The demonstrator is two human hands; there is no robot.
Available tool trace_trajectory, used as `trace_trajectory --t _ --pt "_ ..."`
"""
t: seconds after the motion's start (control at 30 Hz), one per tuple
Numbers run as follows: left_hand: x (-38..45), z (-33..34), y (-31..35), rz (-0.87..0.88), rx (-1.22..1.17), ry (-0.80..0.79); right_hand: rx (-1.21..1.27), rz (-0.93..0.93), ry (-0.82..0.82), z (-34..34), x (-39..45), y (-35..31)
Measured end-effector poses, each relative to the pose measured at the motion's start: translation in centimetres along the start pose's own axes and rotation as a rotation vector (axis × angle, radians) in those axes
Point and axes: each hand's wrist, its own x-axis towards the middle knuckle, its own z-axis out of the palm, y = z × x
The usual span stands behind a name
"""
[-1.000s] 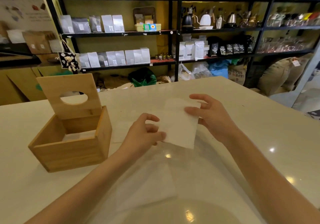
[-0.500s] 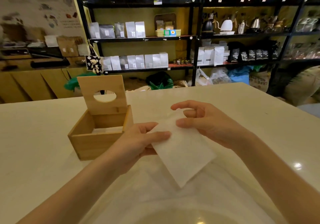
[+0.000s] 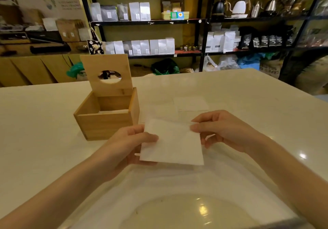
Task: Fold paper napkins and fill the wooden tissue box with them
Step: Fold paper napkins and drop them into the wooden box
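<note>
A folded white napkin (image 3: 173,144) is held above the white table, just right of and nearer than the wooden tissue box (image 3: 104,124). My left hand (image 3: 127,147) pinches its left edge, thumb on top. My right hand (image 3: 223,131) pinches its upper right corner between thumb and fingers. The box stands open, its lid (image 3: 107,75) with an oval hole tilted up at the back. A white napkin stack (image 3: 113,112) shows inside the box.
More white napkins (image 3: 190,104) lie flat on the table (image 3: 248,94) beyond my hands. Black shelves (image 3: 200,21) with bags and kettles stand behind the table. A wooden counter (image 3: 35,69) is at the back left.
The napkin has turned from a slanted position to level between my hands, and my right hand has shifted to its upper right corner. The view has moved so the box appears nearer the middle.
</note>
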Motion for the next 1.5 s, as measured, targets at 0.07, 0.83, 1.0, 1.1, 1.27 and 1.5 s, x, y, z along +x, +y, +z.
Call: trace_trajectory --t 0.07,0.83,1.0,1.1,1.27,1.5 --pt "0.2 0.1 -0.2 0.0 0.076 0.056 -0.048 0.039 -0.03 0.0 0.1 0.1" --pt "1.4 -1.4 -2.3 -0.025 0.271 0.102 -0.121 -0.058 0.173 1.6 0.3 2.4" --pt "1.5 -1.2 -2.5 0.038 0.417 0.133 -0.273 -0.125 0.218 1.7 0.5 2.9" --pt "1.7 -1.0 -2.9 0.147 0.706 0.175 -0.571 -0.193 0.259 2.0 0.7 3.3" --pt "1.9 -0.7 -2.3 0.358 1.137 0.25 -1.121 -0.288 0.235 1.9 0.6 2.4" --pt "4.8 1.0 3.3 0.647 1.225 0.253 -1.121 -0.452 0.226 -0.9 6.3 -0.4"
